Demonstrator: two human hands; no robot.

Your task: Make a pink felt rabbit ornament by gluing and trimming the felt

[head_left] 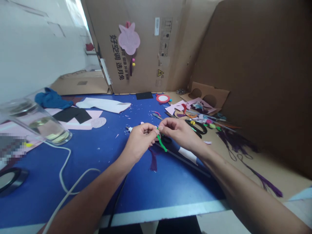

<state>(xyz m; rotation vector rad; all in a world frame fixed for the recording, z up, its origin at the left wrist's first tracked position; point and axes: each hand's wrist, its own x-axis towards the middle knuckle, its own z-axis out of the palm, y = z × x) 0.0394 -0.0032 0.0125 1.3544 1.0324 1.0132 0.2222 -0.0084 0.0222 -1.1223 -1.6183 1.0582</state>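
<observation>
Both my hands meet over the middle of the blue table, fingertips nearly touching. My left hand [143, 139] is closed in a pinch on a short green pipe cleaner [161, 143], whose loose end points down toward me. My right hand [179, 131] pinches the same pipe cleaner near its upper end. A purple tassel [153, 161] hangs or lies just below my left fingers; I cannot tell what it is tied to. Black-handled scissors [201, 127] lie beyond my right hand, partly hidden by it. A white nozzle tip [129, 129] shows beside my left hand.
On the left stand a clear jar [50, 126], a tape roll [12, 180] and a white cable [65, 162]. Paper scraps, beads and purple tassels [234, 139] crowd the right side. A cardboard wall [146, 74] closes the back, with a pink paper shape [129, 39] hanging on it.
</observation>
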